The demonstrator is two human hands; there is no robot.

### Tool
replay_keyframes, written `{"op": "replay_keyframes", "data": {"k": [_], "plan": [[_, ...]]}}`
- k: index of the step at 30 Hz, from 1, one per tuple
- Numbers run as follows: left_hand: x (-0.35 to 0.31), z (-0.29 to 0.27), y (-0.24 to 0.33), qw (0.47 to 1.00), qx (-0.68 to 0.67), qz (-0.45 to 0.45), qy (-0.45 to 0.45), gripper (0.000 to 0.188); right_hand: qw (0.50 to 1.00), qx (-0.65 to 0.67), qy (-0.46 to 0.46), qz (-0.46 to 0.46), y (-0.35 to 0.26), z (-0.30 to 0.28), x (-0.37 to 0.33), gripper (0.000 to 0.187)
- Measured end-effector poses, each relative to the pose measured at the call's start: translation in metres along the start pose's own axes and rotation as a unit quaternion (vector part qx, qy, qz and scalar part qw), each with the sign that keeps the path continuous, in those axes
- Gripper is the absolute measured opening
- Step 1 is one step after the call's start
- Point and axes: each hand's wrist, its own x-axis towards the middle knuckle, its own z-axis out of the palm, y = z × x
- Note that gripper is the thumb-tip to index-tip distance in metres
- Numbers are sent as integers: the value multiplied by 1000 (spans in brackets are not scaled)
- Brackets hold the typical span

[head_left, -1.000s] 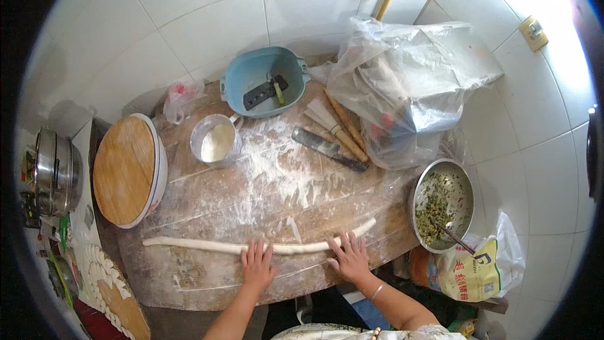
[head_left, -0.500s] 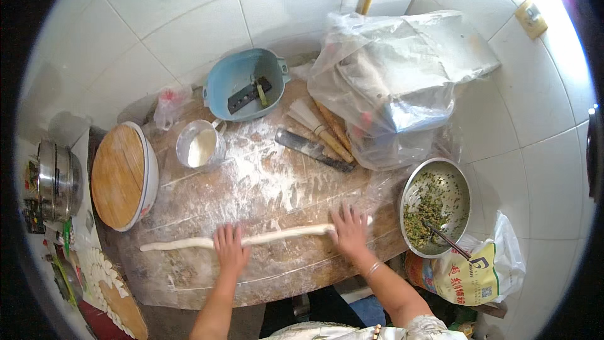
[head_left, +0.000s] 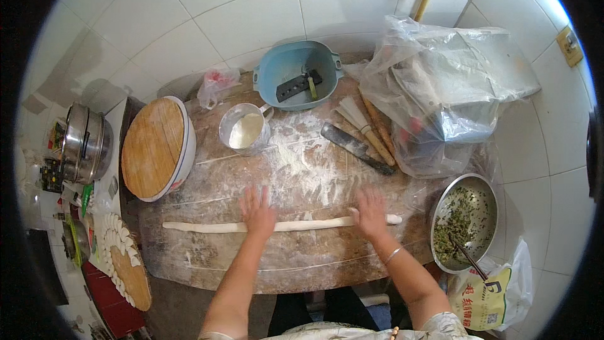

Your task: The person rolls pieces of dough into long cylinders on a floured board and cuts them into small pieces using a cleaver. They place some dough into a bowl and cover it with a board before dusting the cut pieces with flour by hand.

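Observation:
A long pale rope of dough (head_left: pixel 308 225) lies crosswise on the floured wooden board (head_left: pixel 220 261). My left hand (head_left: pixel 258 213) rests flat over it left of the middle, fingers stretched toward the far side. Close to the rope's right end, my right hand (head_left: pixel 371 213) lies on it in the same way, fingers spread and slightly blurred. Both palms touch the dough and neither hand grips it. Loose flour (head_left: pixel 296 157) is scattered beyond the fingers.
A cleaver (head_left: pixel 357 148), a brush (head_left: pixel 365 129) and a rolling pin (head_left: pixel 377 119) lie behind. Around stand a flour cup (head_left: pixel 259 141), blue basin (head_left: pixel 267 79), wood-covered bowl (head_left: pixel 153 148) and steel bowl of chopped filling (head_left: pixel 492 214). Left, a round board (head_left: pixel 133 277) holds dumplings.
My hands have pushed forward across the dough, which now lies straighter. Its left part no longer sags toward me. The whole view has shifted, so surroundings appear farther right.

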Motion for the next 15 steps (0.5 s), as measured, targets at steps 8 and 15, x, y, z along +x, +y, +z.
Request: {"op": "replay_keyframes", "data": {"k": [8,15], "plan": [[-95,47,67,991,-16,120,-61,62,996,-18,-75,-49,-82,44,-65,55],[-133,44,24,960,-8,265,-86,70,983,-69,-154,-70,-49,15,-98,67]]}}
